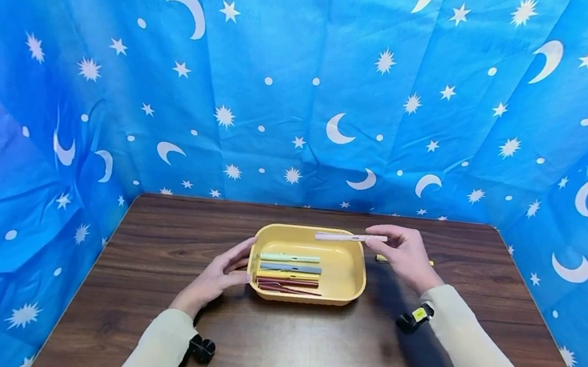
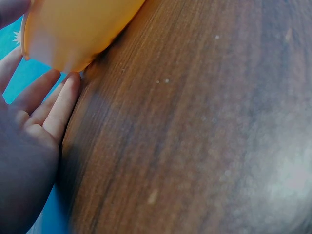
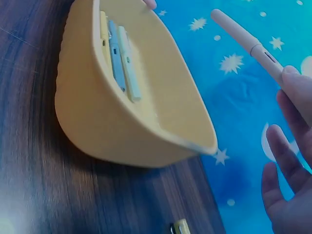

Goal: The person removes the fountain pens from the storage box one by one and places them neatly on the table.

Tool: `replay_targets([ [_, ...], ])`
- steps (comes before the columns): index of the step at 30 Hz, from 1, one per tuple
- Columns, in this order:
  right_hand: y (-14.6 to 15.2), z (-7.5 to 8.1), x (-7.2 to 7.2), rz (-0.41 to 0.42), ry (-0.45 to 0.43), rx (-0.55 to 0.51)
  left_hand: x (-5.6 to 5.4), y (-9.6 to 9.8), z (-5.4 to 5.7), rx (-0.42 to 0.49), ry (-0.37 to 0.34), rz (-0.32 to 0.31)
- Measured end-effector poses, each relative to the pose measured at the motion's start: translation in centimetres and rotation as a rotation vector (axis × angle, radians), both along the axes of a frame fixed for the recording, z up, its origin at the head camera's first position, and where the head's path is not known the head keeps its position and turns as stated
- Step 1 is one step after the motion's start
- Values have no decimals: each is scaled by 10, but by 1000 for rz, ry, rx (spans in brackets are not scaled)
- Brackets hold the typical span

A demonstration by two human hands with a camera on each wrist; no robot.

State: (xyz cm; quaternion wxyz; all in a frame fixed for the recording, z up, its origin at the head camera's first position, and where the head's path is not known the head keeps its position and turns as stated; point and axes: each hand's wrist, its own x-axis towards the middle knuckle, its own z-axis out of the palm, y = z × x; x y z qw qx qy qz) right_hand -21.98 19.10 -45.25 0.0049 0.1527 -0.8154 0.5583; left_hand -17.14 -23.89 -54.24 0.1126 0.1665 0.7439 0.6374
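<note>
Grip of the left hand is spread apart and rested against the left end of a yellow, rounded-rectangular tub set on a dark brown wood-grain surface. In the tub's left part, slim pens coloured mint-green, grey-blue, yellow and dark red are laid side by side. Above its right rear part, a pale pink pen is pinched in the grip of the right hand, behind which a yellow-and-black pen is partly hidden
</note>
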Motion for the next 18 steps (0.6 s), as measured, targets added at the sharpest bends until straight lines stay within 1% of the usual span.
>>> replay_targets([
  [4,15,-2,5,-47,-4,-18,-1,-1,-1,1,-1,-1],
  [7,28,-3,8,-77,6,-3,-1,-2,-1,-1,-6,0],
  [12,49,-8,14,-105,10,30,0,-2,1,-3,-13,-1],
  [18,74,-17,22,-135,2,20,0,-2,0,-3,-6,-4],
])
